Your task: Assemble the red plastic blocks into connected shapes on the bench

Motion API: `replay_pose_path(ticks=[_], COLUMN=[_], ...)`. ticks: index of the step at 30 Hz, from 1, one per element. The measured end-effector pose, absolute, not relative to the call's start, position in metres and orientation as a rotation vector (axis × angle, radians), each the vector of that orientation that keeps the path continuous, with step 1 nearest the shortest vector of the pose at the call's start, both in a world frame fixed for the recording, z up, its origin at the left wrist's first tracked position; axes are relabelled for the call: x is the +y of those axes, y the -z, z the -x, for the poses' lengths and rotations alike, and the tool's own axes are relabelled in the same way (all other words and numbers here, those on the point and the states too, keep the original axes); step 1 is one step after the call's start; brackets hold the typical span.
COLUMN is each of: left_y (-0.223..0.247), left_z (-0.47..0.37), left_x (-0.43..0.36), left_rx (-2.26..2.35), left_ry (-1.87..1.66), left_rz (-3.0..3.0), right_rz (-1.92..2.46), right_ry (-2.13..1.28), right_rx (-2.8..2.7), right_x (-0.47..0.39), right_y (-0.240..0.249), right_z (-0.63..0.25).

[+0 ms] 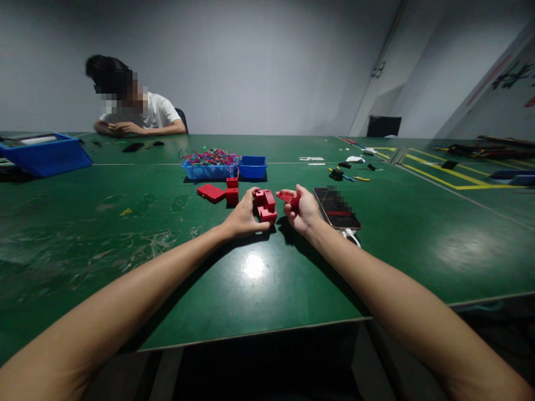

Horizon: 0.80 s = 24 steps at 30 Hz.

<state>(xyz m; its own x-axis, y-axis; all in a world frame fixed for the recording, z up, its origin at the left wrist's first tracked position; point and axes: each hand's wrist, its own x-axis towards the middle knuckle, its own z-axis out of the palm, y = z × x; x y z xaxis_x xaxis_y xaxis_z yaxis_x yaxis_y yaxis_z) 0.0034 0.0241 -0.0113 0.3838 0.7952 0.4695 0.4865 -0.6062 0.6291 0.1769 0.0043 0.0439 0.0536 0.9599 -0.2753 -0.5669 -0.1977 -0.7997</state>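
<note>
My left hand (247,216) is closed around a red block-shaped piece (266,205) with a stepped, notched form, close above the green table (234,273). Just to the right, my right hand (302,211) grips a smaller red piece (288,197) between thumb and fingers; its exact shape is partly covered by the fingers. A small gap separates the two pieces. Left of my left hand lie a flat red plate (211,192) and red blocks with holes (232,195). A phone (337,208) with a white cable lies beside my right wrist.
Behind my hands stand a blue bin of colourful wires (211,170) and a smaller blue bin (253,167). Pliers (360,179) and small black parts lie back right. A large blue bin (54,159) is at left. Across the table sits a person (156,111).
</note>
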Motion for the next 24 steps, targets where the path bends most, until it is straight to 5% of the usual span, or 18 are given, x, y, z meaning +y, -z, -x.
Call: replay_pose_path(ticks=[24], left_y=[0.009], left_z=[-0.004], left_x=[0.022], left_rx=[1.146], left_ry=[-1.067], left_rz=[-2.267], right_rz=[0.992], right_ry=[-1.137], right_rx=[-0.738], right_x=[0.025], right_y=[-0.006], right_z=[-0.175])
